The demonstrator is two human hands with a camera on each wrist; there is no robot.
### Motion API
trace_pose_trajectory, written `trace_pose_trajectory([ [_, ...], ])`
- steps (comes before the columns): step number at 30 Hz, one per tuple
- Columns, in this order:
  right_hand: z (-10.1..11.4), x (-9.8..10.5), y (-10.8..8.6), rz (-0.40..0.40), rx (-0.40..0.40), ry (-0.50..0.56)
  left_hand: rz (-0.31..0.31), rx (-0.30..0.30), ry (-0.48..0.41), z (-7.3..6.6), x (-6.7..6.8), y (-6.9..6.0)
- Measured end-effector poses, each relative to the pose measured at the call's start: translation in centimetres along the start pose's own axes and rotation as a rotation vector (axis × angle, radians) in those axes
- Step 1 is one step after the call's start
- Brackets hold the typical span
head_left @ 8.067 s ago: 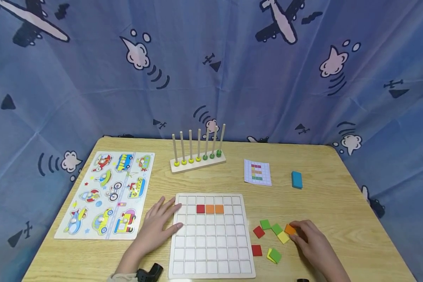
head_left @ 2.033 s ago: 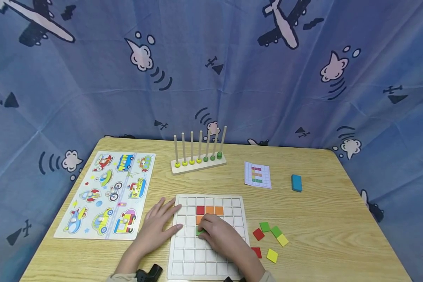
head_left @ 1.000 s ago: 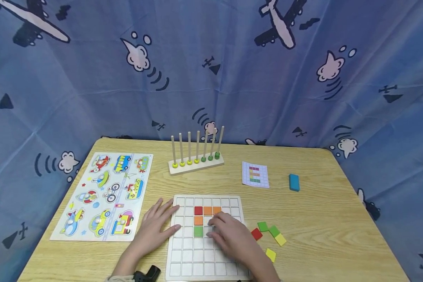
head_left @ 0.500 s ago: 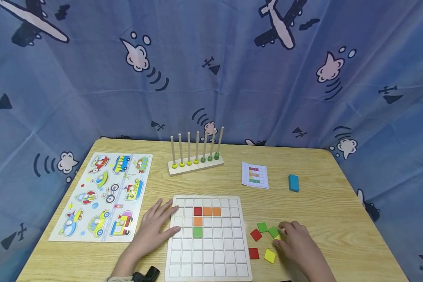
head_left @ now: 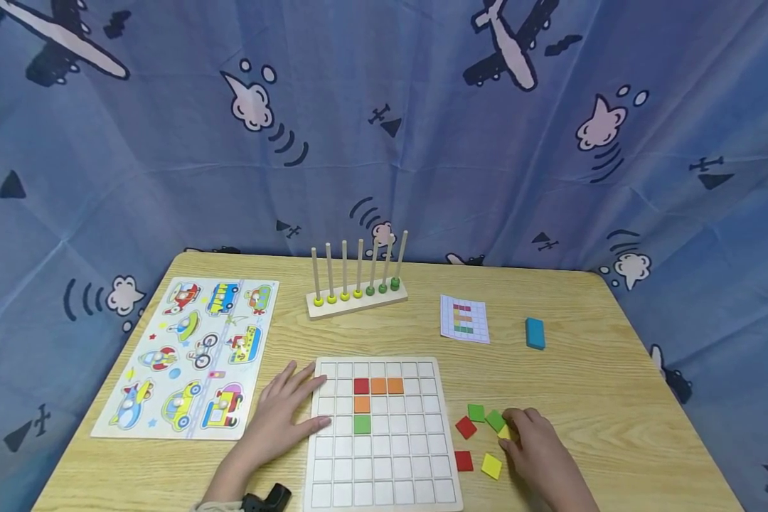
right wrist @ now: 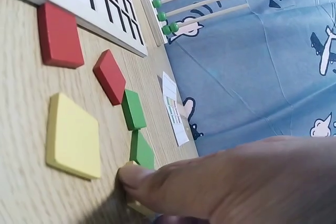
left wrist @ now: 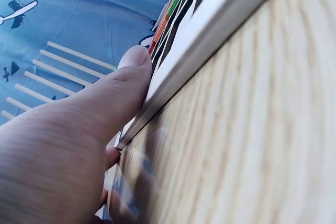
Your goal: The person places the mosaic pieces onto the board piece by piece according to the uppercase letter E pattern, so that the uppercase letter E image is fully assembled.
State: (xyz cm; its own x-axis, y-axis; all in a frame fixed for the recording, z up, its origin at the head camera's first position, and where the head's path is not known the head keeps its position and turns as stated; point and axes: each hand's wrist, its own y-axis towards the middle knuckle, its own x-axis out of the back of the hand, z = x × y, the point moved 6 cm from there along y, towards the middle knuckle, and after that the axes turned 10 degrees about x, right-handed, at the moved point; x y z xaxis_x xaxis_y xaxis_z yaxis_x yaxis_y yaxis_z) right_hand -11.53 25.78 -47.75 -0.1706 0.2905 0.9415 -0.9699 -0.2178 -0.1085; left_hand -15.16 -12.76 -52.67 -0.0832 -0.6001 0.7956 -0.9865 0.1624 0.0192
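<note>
My right hand [head_left: 544,455] is at the right of the loose tiles, its thumb and fingers pinching a yellow square tile [head_left: 504,432] that lies by a green tile [head_left: 495,420]. The right wrist view shows the thumb [right wrist: 139,177] on that tile's edge. With fingers spread, my left hand [head_left: 283,414] rests on the left edge of the white grid board [head_left: 448,455]. In the grid sit a red tile [head_left: 361,386], two orange tiles to its right, another orange tile [head_left: 361,404] below it, and a green tile [head_left: 361,424] under that.
Another yellow tile [head_left: 491,466], two red tiles [head_left: 466,427] and a second green tile [head_left: 476,413] lie right of the board. Behind are a pattern card [head_left: 464,318], a blue block [head_left: 535,333] and a peg stand with beads [head_left: 358,304]. A picture puzzle [head_left: 185,359] lies left.
My right hand set an orange and a green tile into the grid, then moved right to the loose tiles and took hold of a yellow one. The left hand stays on the board.
</note>
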Motion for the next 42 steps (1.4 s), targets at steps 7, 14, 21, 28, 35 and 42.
trace_pose_trajectory([
  [7, -0.7, 0.0, 0.1, 0.025, -0.023, 0.022, -0.011, -0.004, 0.01, 0.1, -0.1, 0.0],
  [14, -0.6, 0.7, -0.3, 0.058, -0.076, 0.044, 0.004, 0.004, 0.01, 0.1, 0.0, 0.0],
  [21, 2.8, 1.3, 0.6, -0.031, 0.047, 0.084, 0.0, 0.0, 0.007, 0.1, 0.0, 0.0],
  [28, 7.7, 0.0, 2.3, -0.067, 0.26, 0.096, 0.003, 0.005, 0.01, 0.1, 0.0, 0.0],
  [35, 12.5, -1.6, 3.7, -0.07, 0.51, 0.024, -0.002, 0.0, -0.001, -0.1, 0.3, 0.0],
  [42, 14.6, -3.4, 4.7, -0.048, 0.608, 0.021, -0.001, -0.002, -0.002, -0.1, 0.1, -0.1],
])
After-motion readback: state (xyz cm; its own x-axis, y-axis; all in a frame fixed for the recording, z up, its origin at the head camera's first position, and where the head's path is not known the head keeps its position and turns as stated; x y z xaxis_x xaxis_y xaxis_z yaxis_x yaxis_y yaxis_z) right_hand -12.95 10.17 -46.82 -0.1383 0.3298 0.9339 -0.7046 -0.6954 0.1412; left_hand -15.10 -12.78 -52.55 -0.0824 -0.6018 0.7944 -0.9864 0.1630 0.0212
